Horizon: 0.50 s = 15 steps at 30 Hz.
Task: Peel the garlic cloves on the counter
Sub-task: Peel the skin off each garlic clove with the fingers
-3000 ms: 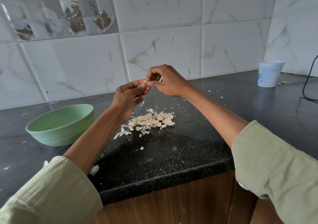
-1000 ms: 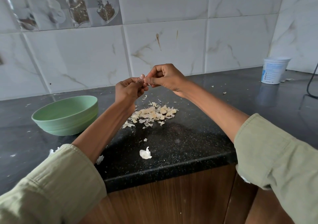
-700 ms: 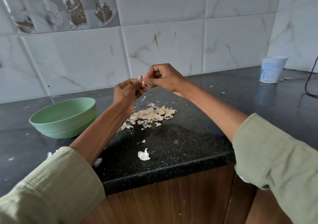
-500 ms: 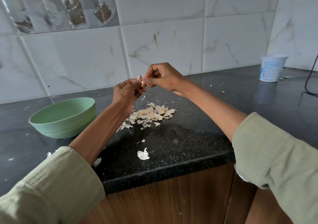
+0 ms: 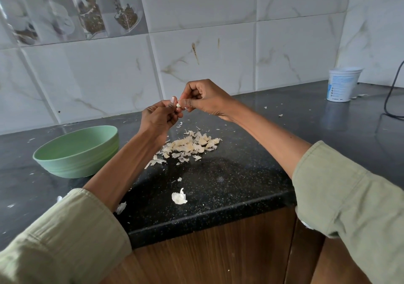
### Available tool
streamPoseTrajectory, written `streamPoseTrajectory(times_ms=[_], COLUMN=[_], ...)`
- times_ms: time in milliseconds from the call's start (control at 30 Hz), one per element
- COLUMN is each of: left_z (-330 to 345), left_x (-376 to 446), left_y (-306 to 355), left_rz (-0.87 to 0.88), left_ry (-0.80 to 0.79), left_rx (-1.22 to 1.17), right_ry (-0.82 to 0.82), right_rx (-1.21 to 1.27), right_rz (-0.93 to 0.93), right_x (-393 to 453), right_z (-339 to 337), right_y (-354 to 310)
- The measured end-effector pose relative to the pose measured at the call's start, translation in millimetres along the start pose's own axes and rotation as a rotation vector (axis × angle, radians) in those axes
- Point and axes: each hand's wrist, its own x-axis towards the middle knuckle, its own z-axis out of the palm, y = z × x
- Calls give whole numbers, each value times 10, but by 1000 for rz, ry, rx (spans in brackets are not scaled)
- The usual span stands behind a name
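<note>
Both hands are raised above the black counter (image 5: 229, 174), meeting over a pile of garlic cloves and skins (image 5: 190, 145). My left hand (image 5: 158, 117) holds a small whitish garlic clove (image 5: 178, 104) between thumb and curled fingers. My right hand (image 5: 203, 99) pinches the same clove from the right with thumb and forefinger. Most of the clove is hidden by the fingers. A larger loose piece of garlic skin (image 5: 179, 197) lies near the counter's front edge.
A green bowl (image 5: 76, 151) stands on the counter to the left of my left arm. A white plastic tub (image 5: 343, 83) sits at the back right by the tiled wall, with a black cable (image 5: 391, 91) beside it. Small skin flakes are scattered around.
A larger piece of skin has dropped onto the counter near the front edge since three seconds ago. Both hands stay together on the clove, hardly moved over the last second.
</note>
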Motion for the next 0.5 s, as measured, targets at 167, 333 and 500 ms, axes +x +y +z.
streamPoseTrajectory(times_ms=[167, 333, 500], left_z=[-8, 16, 50], left_x=[-3, -13, -13], left_y=[1, 0, 3], left_rz=[2, 20, 28], left_ry=[-17, -28, -10], left_rx=[-1, 0, 32], right_ry=[-13, -9, 8], right_rx=[9, 27, 48], right_rz=[0, -1, 22], right_x=[7, -11, -15], right_z=[-9, -40, -48], right_y=[1, 33, 45])
